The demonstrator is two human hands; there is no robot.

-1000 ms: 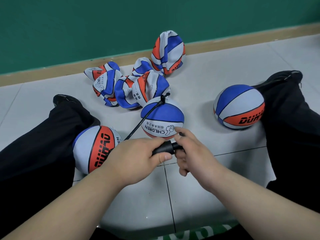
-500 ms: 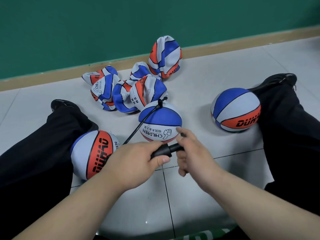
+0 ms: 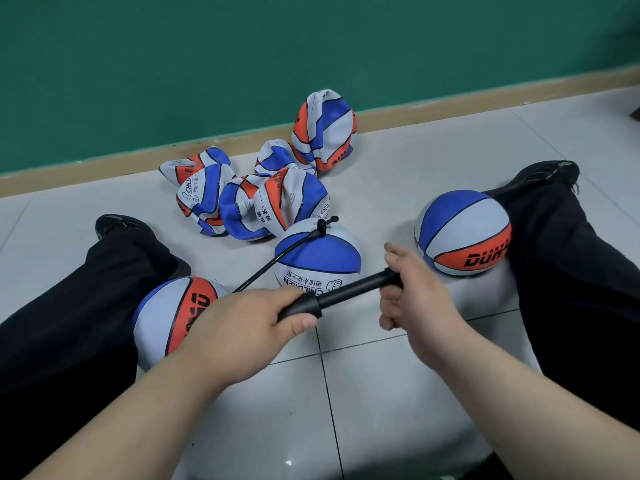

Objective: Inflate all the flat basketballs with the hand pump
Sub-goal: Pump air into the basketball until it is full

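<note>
Mid-stroke: grips hand pump barrel in left hand, clasps its extended handle in right hand's curled fingers, feeds basketball at 12 o'clock through hose. Probably calls next for pushing in; leaves flat basketballs heaped at 11 o'clock.

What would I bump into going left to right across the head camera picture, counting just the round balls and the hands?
Leftmost ball → left hand → middle ball → right hand → rightmost ball.
</note>
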